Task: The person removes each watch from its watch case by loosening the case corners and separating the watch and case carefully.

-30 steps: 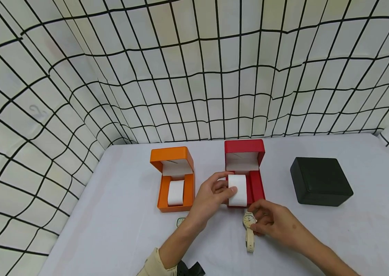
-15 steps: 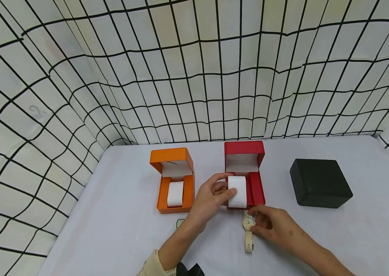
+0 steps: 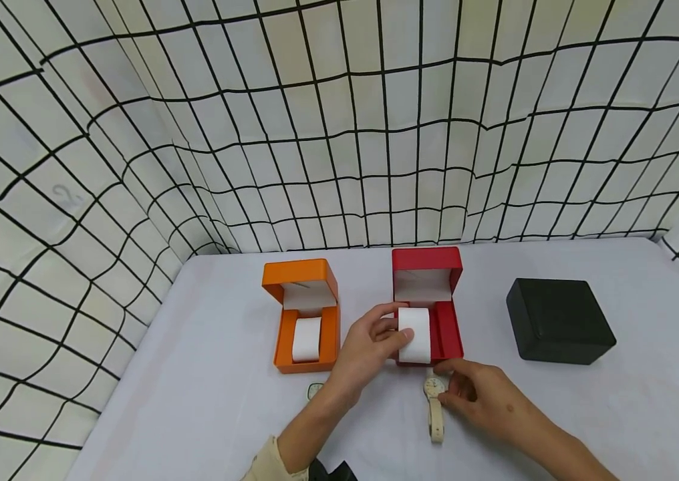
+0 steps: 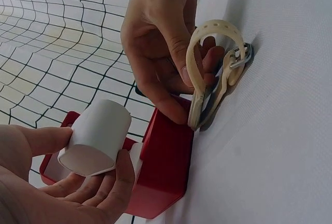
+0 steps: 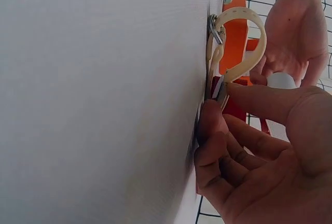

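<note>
Right hand (image 3: 490,399) pinches the cream watch (image 3: 434,387) (left hand (image 3: 368,346) grips a white cushion (image 3: 420,344))

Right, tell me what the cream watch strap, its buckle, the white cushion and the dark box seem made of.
Watch strap: probably rubber or leather, matte, bending smoothly, with punched holes.
Buckle: likely metal, given its silvery shine.
White cushion: perhaps leatherette, from its smooth matte surface.
Dark box: maybe leatherette or plastic, with faint sheen.

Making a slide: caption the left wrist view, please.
Left hand holds a white watch cushion; right hand pinches a cream-strapped wristwatch near a red box.
</note>
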### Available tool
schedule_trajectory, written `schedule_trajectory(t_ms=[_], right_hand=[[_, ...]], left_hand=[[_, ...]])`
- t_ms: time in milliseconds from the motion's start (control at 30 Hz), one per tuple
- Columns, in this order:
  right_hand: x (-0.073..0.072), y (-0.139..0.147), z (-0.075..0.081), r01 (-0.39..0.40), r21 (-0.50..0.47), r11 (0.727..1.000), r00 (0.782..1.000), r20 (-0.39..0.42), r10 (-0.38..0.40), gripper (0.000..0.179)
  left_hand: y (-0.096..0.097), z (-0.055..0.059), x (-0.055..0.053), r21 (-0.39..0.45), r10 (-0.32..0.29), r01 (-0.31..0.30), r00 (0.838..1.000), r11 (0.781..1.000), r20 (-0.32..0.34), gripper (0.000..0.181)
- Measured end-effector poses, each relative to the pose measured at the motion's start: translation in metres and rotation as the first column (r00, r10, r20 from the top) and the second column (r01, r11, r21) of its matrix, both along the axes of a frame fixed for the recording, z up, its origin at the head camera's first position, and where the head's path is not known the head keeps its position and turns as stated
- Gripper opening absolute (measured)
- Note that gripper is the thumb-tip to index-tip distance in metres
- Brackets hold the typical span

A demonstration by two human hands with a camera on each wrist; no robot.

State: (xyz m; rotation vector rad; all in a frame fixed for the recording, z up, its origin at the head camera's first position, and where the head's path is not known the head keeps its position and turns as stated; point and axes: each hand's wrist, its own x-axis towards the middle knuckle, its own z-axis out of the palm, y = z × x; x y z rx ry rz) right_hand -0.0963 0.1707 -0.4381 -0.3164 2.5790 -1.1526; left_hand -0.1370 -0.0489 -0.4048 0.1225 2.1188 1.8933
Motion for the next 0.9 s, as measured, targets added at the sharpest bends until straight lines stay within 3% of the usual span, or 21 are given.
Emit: schedule_trajectory(t_ms=[200, 333, 500, 633, 733, 900], right_hand=[[0.001, 0.001, 0.007, 0.026, 0.013, 1.000, 0.999, -0.028, -0.025, 0.030], [-0.001, 0.003, 0.014, 0.053, 0.012, 0.999, 0.992, -0.115, -0.052, 0.022], [-0.004, 0.005, 0.021, 0.116, -0.042, 0.992, 0.956, -0.267, -0.123, 0.018], [-0.007, 0.005, 0.026, 0.146, -0.092, 0.985, 0.925, -0.341, -0.169, 0.019], [-0.009, 0.004, 0.027, 0.145, -0.126, 0.981, 0.917, -0.354, -0.181, 0.024], [-0.011, 0.002, 0.026, 0.120, -0.179, 0.976, 0.926, -0.335, -0.175, 0.032]], left_hand=[[0.000, -0.002, 0.002, 0.007, 0.002, -0.002, 1.000, 1.000, 0.004, 0.051], [0.001, -0.002, 0.002, 0.007, 0.005, -0.005, 1.000, 1.000, 0.005, 0.052], [0.001, -0.002, 0.002, 0.017, 0.014, -0.014, 1.000, 1.000, 0.010, 0.051], [0.004, -0.001, 0.001, 0.036, 0.013, -0.013, 1.000, 0.999, 0.015, 0.049], [0.007, 0.000, 0.001, 0.046, 0.010, -0.011, 1.000, 0.999, 0.020, 0.048], [0.010, 0.001, 0.002, 0.052, 0.006, -0.008, 1.000, 0.999, 0.024, 0.049]])
